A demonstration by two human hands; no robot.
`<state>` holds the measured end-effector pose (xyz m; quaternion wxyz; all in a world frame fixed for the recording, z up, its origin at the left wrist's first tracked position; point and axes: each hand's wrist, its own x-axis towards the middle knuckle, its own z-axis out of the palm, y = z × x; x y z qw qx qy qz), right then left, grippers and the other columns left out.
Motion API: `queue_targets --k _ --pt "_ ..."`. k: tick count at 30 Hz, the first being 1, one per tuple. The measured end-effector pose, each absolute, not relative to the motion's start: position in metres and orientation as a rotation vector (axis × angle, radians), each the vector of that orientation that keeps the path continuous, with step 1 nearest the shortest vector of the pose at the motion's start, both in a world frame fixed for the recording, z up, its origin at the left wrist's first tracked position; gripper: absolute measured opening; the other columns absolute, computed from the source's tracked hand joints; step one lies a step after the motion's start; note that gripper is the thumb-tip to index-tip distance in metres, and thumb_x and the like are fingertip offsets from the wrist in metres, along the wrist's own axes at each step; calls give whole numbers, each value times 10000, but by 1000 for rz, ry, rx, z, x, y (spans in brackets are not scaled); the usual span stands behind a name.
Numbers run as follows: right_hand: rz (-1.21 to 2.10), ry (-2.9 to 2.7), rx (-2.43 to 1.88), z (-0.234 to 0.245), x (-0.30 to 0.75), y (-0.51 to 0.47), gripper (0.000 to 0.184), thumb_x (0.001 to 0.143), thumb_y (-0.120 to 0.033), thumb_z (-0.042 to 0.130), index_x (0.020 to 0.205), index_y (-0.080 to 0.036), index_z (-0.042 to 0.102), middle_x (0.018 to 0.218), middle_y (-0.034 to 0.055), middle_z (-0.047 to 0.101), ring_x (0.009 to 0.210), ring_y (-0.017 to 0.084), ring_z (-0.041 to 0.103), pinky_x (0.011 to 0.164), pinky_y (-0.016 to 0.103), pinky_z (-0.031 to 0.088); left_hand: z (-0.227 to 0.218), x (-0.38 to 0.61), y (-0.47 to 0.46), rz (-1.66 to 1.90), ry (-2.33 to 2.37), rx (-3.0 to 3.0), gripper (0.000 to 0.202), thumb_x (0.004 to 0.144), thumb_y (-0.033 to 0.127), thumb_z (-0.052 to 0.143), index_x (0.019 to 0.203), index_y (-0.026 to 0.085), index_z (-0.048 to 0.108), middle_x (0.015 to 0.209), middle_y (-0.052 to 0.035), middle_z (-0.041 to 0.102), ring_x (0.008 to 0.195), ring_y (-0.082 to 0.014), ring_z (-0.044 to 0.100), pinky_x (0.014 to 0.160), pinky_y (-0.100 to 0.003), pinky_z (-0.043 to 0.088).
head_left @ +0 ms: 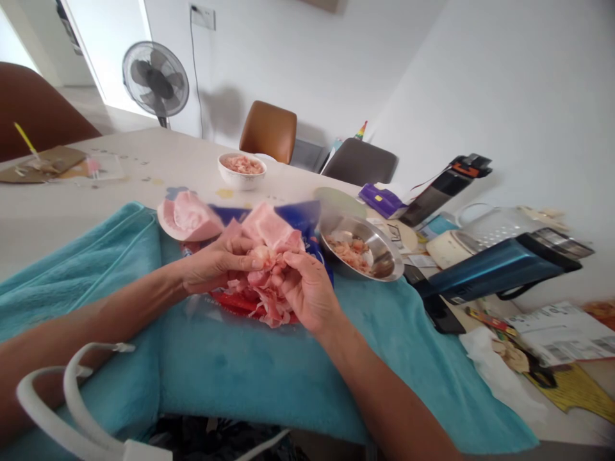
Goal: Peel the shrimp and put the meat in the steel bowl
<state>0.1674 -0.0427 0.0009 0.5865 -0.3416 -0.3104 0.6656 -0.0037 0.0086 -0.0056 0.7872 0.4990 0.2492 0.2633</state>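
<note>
My left hand (218, 261) and my right hand (312, 288) meet over the middle of the towel. Their thumbs and fingertips pinch a pale pink piece of pomelo flesh (262, 255) between them. Pink peel and torn membranes (271, 301) lie just under my fingers, on a red and blue plastic bag (230, 304). A thick pomelo rind (189, 218) rests beyond my left hand. To the right of my right hand, a steel bowl (387, 256) holds loose pinkish pulp. Farther back stands a white bowl (240, 179) heaped with pomelo flesh.
A teal towel (269, 365) covers the near table edge. On the right are a blue bottle (494, 269), a dark bottle (442, 189), a phone (439, 310) and scissors (541, 371). White cables (86, 416) loop at lower left. Chairs (269, 131) and a fan (156, 80) stand behind.
</note>
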Motion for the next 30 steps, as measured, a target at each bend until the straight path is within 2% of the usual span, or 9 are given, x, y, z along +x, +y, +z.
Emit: queue_targets --k 2,7,14,19,23,27,30 --pt "1575 -730 -790 2 169 -42 107 678 -206 692 773 -159 706 592 -27 597 551 76 521 472 169 451 -5 -4 8 556 533 1072 231 725 286 777 708 123 614 614 -20 607 459 -62 478 406 -173 336" --pt "1562 -783 -820 3 170 -43 102 704 -232 713 778 -164 696 600 -30 597 542 70 511 480 173 440 -2 -1 6 551 551 1060 208 734 251 760 813 134 607 647 -8 620 511 -85 547 458 -180 411" --pt "1490 -841 -943 0 164 -47 171 688 -295 767 803 -198 686 703 -34 645 549 84 564 556 235 516 -2 4 4 638 745 1141 355 675 255 815 939 134 610 673 -3 640 565 -108 603 465 -176 421" --pt "1446 -859 -963 1 164 -46 160 681 -286 760 797 -196 695 681 -39 628 522 73 531 518 218 480 6 5 0 620 839 1163 341 661 286 813 898 123 630 597 30 587 462 -75 536 399 -157 391" --pt "1412 -898 -1035 0 164 -47 179 692 -309 744 825 -205 687 694 -39 625 516 74 524 495 218 459 6 6 -1 599 852 1157 326 648 297 805 874 125 646 589 22 589 436 -81 525 377 -168 386" --pt "1299 -997 -1138 -1 164 -48 153 686 -302 737 788 -199 689 718 -20 646 545 80 541 482 206 432 -2 7 1 631 857 1120 226 629 213 774 790 121 644 531 52 534 404 -59 467 376 -164 355" --pt "1384 -950 -1111 0 164 -47 116 668 -262 722 746 -184 688 610 -34 607 480 65 487 434 191 380 -6 6 2 629 848 1123 166 619 181 759 689 117 623 508 53 516 416 -52 461 397 -162 366"
